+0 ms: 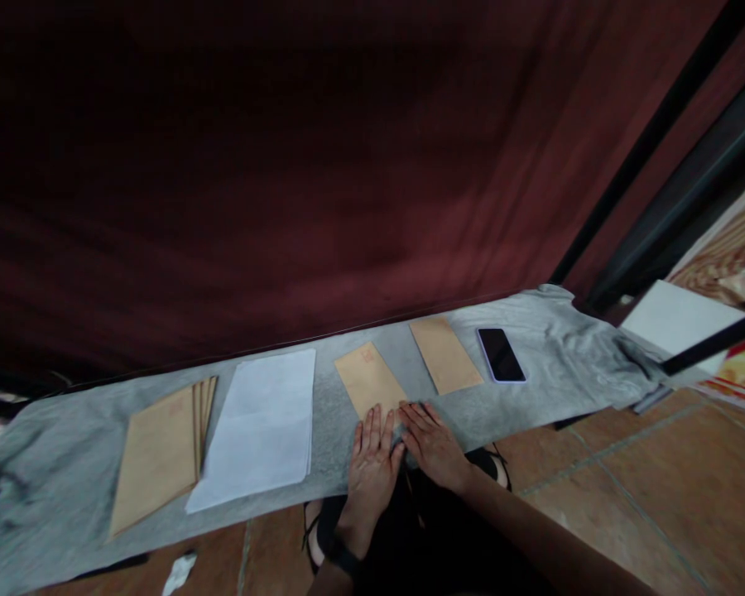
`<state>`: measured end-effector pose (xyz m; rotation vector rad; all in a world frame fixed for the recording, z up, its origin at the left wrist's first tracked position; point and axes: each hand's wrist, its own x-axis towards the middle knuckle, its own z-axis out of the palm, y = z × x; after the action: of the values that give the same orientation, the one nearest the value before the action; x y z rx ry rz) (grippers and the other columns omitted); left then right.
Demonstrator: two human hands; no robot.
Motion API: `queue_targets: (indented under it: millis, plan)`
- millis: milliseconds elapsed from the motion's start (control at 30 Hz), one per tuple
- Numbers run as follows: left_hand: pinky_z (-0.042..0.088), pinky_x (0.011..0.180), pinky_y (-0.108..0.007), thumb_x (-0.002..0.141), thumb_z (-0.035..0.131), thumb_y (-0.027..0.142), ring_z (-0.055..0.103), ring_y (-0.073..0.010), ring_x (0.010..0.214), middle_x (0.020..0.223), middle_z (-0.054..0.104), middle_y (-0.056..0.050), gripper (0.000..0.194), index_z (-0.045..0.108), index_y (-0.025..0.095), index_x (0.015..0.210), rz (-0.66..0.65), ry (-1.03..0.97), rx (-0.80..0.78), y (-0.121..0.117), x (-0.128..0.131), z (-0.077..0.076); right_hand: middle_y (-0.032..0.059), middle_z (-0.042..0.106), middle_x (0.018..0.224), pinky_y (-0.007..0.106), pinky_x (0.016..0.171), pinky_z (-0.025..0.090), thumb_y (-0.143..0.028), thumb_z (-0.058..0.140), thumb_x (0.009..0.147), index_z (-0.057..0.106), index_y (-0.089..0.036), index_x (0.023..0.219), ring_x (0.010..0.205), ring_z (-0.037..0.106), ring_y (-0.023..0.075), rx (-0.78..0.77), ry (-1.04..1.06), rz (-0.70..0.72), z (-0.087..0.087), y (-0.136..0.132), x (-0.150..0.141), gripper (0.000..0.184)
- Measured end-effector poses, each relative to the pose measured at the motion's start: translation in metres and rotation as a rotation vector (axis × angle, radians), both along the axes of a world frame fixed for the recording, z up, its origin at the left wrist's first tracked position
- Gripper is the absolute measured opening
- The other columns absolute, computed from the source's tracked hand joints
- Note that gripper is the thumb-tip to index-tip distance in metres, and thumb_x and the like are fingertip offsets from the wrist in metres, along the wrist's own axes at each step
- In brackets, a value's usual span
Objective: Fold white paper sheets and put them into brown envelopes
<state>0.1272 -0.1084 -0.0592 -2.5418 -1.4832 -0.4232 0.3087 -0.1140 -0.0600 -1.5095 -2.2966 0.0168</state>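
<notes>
A tan paper envelope [370, 377] lies flat on the grey cloth, angled toward me. My left hand [372, 463] rests with fingers stretched out on its near end. Beside it my right hand [433, 443] lies flat too, its fingertips at the envelope's near right corner. Both hands hide that end of the envelope. Another tan envelope [447, 356] lies a little farther right, apart from the hands. To the left is a stack of white paper sheets [257, 430], and beyond it a fanned pile of several tan envelopes [158, 455].
A phone [501, 356] with a dark screen lies at the right on the grey cloth [559, 348] covering the narrow surface. A dark red panel [323, 207] rises behind. Black metal bars [651, 141] and a white board [676, 319] stand at the right. Tiled floor [676, 472] lies below.
</notes>
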Motion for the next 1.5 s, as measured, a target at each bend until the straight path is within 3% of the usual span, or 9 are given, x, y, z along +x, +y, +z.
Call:
queue_targets:
  millis: [200,367,600,700,933,1167,1367,1500]
  plan:
    - [0.035,0.119,-0.049,0.099,0.043,0.034,0.033,-0.0274,0.149,0.16,0.038,-0.013,0.056,0.039,0.017,0.153,0.008,0.017,-0.073,-0.001,0.002,0.002,0.0055,0.041,0.158,0.041,0.122,0.028,-0.032,0.032,0.107,0.041,-0.019,0.153,0.147,0.037,0.0191,-0.072,-0.019,0.038,-0.003,0.039,-0.01,0.049]
    - [0.033,0.12,-0.05,0.099,0.044,0.032,0.03,-0.0248,0.15,0.162,0.035,-0.008,0.062,0.028,0.023,0.158,0.031,-0.008,-0.088,-0.001,0.003,0.001,0.0041,0.034,0.161,0.043,0.124,0.022,-0.034,0.029,0.106,0.03,-0.022,0.158,0.149,0.033,0.0198,-0.106,-0.038,-0.001,-0.012,0.075,-0.008,0.053]
    - [0.033,0.121,-0.05,0.1,0.045,0.035,0.032,-0.0268,0.15,0.163,0.032,-0.01,0.057,0.036,0.024,0.155,0.045,-0.016,-0.17,0.0,0.004,0.005,0.0078,0.036,0.16,0.048,0.124,0.016,-0.037,0.028,0.107,0.037,-0.016,0.155,0.148,0.033,0.0251,-0.113,-0.035,-0.056,-0.003,0.113,-0.008,0.053]
    - [0.035,0.12,-0.05,0.1,0.044,0.034,0.033,-0.0257,0.149,0.163,0.033,-0.01,0.056,0.036,0.024,0.155,0.054,-0.028,-0.151,-0.001,0.004,0.002,0.0111,0.037,0.16,0.05,0.124,0.016,-0.038,0.029,0.106,0.038,-0.013,0.154,0.149,0.033,0.0265,-0.099,-0.027,-0.084,0.0,0.119,-0.016,0.054]
    - [0.039,0.116,-0.05,0.1,0.045,0.038,0.04,-0.0281,0.145,0.154,0.048,-0.012,0.049,0.052,0.019,0.144,0.03,-0.039,-0.068,-0.001,0.003,-0.003,0.0098,0.035,0.161,0.042,0.123,0.023,-0.04,0.03,0.106,0.034,-0.014,0.155,0.15,0.03,0.0202,-0.11,-0.021,0.047,-0.009,0.118,-0.042,0.056]
    - [0.037,0.117,-0.048,0.099,0.045,0.041,0.037,-0.0261,0.147,0.16,0.039,-0.009,0.062,0.031,0.024,0.157,0.038,-0.041,-0.069,0.001,0.002,-0.005,0.0135,0.038,0.159,0.043,0.123,0.021,-0.041,0.031,0.106,0.036,-0.009,0.154,0.148,0.034,0.0244,-0.12,-0.002,-0.074,-0.004,0.15,-0.043,0.057]
    - [0.04,0.115,-0.049,0.1,0.043,0.046,0.041,-0.0273,0.145,0.156,0.046,-0.011,0.059,0.039,0.022,0.153,0.049,-0.049,-0.045,0.002,0.003,-0.006,0.0141,0.038,0.158,0.048,0.124,0.02,-0.04,0.032,0.105,0.041,-0.011,0.152,0.148,0.034,0.0251,-0.156,-0.01,-0.142,0.003,0.171,-0.047,0.055]
    - [0.041,0.115,-0.047,0.1,0.044,0.043,0.041,-0.0271,0.145,0.156,0.045,-0.011,0.059,0.038,0.021,0.154,0.038,-0.035,-0.005,0.001,0.002,-0.006,0.0151,0.038,0.158,0.053,0.123,0.021,-0.039,0.033,0.104,0.039,-0.011,0.153,0.148,0.034,0.0277,-0.131,-0.014,-0.161,0.001,0.163,-0.049,0.056]
